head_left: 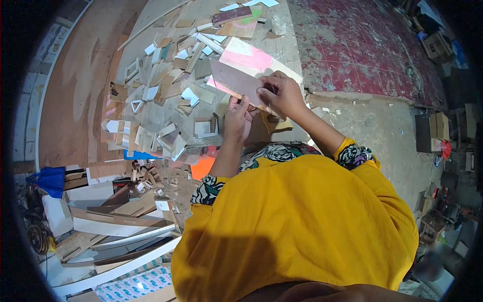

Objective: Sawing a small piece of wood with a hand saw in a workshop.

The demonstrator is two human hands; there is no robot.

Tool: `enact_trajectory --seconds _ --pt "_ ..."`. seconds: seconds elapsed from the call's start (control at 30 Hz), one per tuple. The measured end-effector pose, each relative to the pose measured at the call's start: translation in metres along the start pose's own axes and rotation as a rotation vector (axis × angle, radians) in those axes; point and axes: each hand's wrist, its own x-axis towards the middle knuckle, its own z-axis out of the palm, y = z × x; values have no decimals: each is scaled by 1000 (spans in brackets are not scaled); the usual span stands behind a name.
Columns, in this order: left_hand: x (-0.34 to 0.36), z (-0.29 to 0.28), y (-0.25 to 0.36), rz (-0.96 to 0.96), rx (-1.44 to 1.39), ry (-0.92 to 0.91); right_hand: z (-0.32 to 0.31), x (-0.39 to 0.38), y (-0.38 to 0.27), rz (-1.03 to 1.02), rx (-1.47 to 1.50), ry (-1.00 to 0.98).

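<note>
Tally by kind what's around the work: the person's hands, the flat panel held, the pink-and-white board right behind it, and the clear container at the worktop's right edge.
Hands: 2 (left hand, right hand)
Flat panel, held: 1
Pink-and-white board, behind the panel: 1
Clear container: 1
Total: 5

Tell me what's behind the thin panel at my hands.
Past the upper edge of the thin panel, a pink-and-white board shows. The panel and the right hand cover part of that board, so anything directly behind them cannot be seen.
</note>
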Motion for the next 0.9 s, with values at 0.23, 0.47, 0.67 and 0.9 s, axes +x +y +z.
enact_trajectory --seconds 0.23,0.47,0.67,0.9 --pt "-9 4 14 8 -93 -88 -8 -21 -26 -324 -491 31" --pt "-22 16 26 55 -145 -115 -20 -34 -43 -326 -511 54" --pt "-23 11 38 67 -164 -114 -34 -39 -40 -333 -492 140" --pt "-25 10 41 56 -148 -131 -31 -37 -45 -343 -621 103"
